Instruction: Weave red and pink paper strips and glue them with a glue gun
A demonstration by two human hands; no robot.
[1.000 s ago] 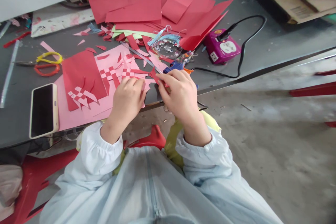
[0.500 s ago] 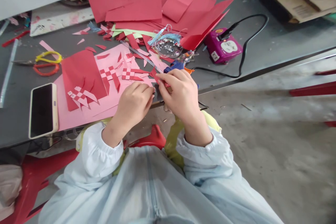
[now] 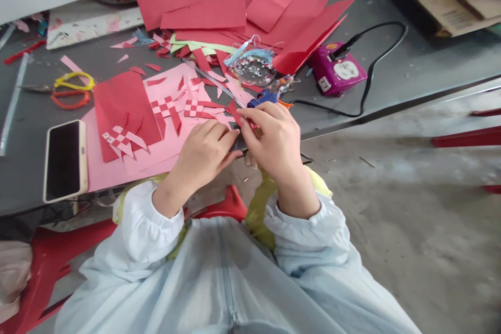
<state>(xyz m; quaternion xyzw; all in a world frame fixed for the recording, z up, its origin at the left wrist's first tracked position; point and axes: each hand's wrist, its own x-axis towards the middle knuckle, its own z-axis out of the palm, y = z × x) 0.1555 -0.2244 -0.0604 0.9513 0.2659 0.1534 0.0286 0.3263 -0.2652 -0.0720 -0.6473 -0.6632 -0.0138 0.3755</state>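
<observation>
My left hand (image 3: pixel 207 147) is over the table's front edge, its fingers bent and the thumb spread from them, with nothing visible in the gap. Close beside it, my right hand (image 3: pixel 276 135) has thumb and forefinger brought together; what they hold, if anything, is too small to make out. A red paper piece (image 3: pixel 234 111) shows right by those fingertips. Behind the right hand lies a blue glue gun (image 3: pixel 263 98), partly covered. To the left, woven red-and-pink paper fish (image 3: pixel 163 108) lie on pink paper (image 3: pixel 156 159), one fish (image 3: pixel 122 138) on a red sheet (image 3: pixel 121 96).
Yellow-and-orange-handled scissors (image 3: pixel 72 88) and a phone (image 3: pixel 66 162) lie at left. Red paper sheets (image 3: pixel 211 10) and scraps cover the back. A dish of small beads (image 3: pixel 254 70) and a purple power box (image 3: pixel 338 70) with a black cable stand at right.
My left thumb has moved away from its fingertips, and the left hand has shifted slightly right, closer to the right hand. The view has shifted a little.
</observation>
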